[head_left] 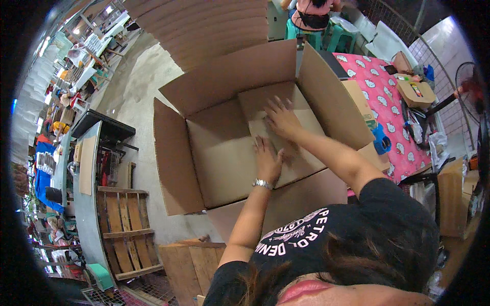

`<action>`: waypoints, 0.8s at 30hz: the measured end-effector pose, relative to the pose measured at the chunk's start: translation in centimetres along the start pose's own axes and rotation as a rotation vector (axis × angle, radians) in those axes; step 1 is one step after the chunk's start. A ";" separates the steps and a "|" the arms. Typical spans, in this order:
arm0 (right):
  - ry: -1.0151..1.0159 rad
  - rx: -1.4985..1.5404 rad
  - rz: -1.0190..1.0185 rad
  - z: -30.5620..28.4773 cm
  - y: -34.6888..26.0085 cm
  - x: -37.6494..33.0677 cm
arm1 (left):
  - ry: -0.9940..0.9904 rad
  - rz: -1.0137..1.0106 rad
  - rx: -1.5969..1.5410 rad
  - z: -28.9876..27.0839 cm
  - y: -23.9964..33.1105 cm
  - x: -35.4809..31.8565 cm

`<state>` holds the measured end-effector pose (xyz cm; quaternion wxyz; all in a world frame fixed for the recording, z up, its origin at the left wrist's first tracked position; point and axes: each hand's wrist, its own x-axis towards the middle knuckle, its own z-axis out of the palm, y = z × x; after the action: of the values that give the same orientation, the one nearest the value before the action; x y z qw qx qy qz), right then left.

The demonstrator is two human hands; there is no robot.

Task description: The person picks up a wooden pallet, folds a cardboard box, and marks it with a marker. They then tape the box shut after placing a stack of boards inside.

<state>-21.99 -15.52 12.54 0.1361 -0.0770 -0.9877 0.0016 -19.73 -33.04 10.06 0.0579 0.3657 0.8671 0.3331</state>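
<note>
A large brown cardboard box point(217, 153) stands in front of me with its flaps spread outward. A cardboard sheet or inner box point(265, 97) takes up the right part of its inside; I cannot tell which of the two it is. My right hand point(282, 120) lies on this piece with its fingers spread. Nearer to me, my left hand point(268, 160) rests by the piece's left edge, palm down and fingers stretched out. Neither hand holds anything. A metal-banded watch is on my left wrist.
Right of the box is a table with a pink patterned cover point(395, 120), bearing a blue ring-shaped item point(381, 138) and a small carton point(416, 93). Stacked cardboard point(204, 30) rises behind. A wooden pallet point(125, 229) lies left. A seated person point(312, 13) is beyond.
</note>
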 end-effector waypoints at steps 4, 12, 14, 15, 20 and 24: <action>-0.268 0.628 0.059 -2.4 -4.3 12.8 | 0.014 -0.013 -0.048 0.2 0.0 2.5; 0.256 0.070 0.131 10.5 0.0 12.8 | -0.108 -0.005 0.408 1.4 3.2 2.1; 0.059 0.272 0.198 8.3 -2.4 12.6 | -0.016 -0.050 0.504 1.5 0.7 4.5; -0.056 0.355 0.221 7.3 -3.2 11.8 | 0.030 -0.081 0.535 2.2 -0.2 4.5; -0.123 0.203 0.176 9.4 1.1 13.2 | -0.126 -0.069 0.496 1.7 3.3 3.3; -0.259 0.087 0.188 8.7 -0.1 15.0 | -0.098 -0.106 0.466 1.6 1.1 4.7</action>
<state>-38.60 -13.22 8.22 0.0103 -0.1622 -0.9844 0.0669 -21.95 -28.48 10.20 0.0311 0.3390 0.9347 0.1024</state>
